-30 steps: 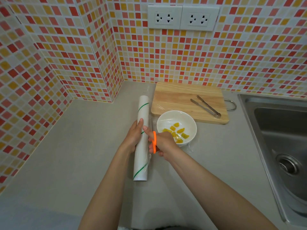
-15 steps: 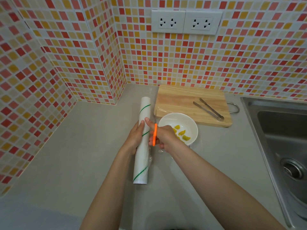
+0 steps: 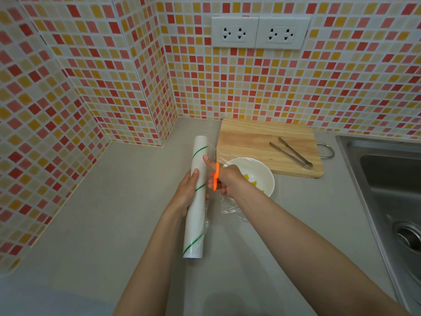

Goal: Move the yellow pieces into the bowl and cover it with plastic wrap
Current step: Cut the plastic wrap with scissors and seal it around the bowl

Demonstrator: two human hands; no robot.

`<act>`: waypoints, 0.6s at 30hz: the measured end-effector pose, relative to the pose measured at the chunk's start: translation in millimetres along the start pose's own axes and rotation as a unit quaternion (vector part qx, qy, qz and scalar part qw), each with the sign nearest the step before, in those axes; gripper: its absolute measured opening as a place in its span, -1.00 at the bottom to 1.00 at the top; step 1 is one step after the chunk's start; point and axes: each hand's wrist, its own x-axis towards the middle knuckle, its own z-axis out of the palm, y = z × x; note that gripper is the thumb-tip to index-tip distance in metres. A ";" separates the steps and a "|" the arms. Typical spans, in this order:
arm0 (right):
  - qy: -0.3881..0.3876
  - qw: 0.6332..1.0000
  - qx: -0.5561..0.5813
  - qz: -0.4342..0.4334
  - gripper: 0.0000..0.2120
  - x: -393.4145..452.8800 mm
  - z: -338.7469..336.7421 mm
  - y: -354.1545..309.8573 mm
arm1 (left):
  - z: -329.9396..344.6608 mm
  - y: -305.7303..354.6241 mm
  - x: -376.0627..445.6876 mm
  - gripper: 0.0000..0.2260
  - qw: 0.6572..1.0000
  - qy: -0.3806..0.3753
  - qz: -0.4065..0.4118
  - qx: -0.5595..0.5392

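Observation:
A white roll of plastic wrap (image 3: 196, 215) with green stripes lies on the counter, running away from me. My left hand (image 3: 187, 192) grips its middle from the left. My right hand (image 3: 224, 179) holds a small orange cutter (image 3: 216, 176) against the roll's right side, over a clear sheet of wrap (image 3: 230, 207) stretching toward the bowl. The white bowl (image 3: 262, 176) sits just right of my right hand, with yellow pieces (image 3: 254, 182) inside, partly hidden by my wrist.
A wooden cutting board (image 3: 255, 142) with metal tongs (image 3: 293, 153) on it lies behind the bowl. A steel sink (image 3: 391, 192) takes up the right side. Tiled walls form a corner at the left and back, with two sockets (image 3: 259, 33) above.
My right hand with the orange cutter has slid away from me along the roll. The sheet nearer me now hangs loose and crumpled. The left hand keeps its hold.

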 end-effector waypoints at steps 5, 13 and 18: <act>-0.028 0.999 0.021 0.033 -0.44 6.1 -1.5 -12.6 | -3.0 0.3 -2.5 -0.65 1.000 -0.009 0.003 -0.008; -0.036 0.998 0.044 0.037 -0.52 16.8 -1.4 -23.0 | -7.4 -2.4 -3.5 -0.70 0.999 0.009 -0.011 -0.032; -0.037 0.998 0.035 0.033 -0.48 22.1 -0.6 -30.2 | -13.9 -4.4 -6.2 -0.70 0.999 0.020 -0.018 -0.038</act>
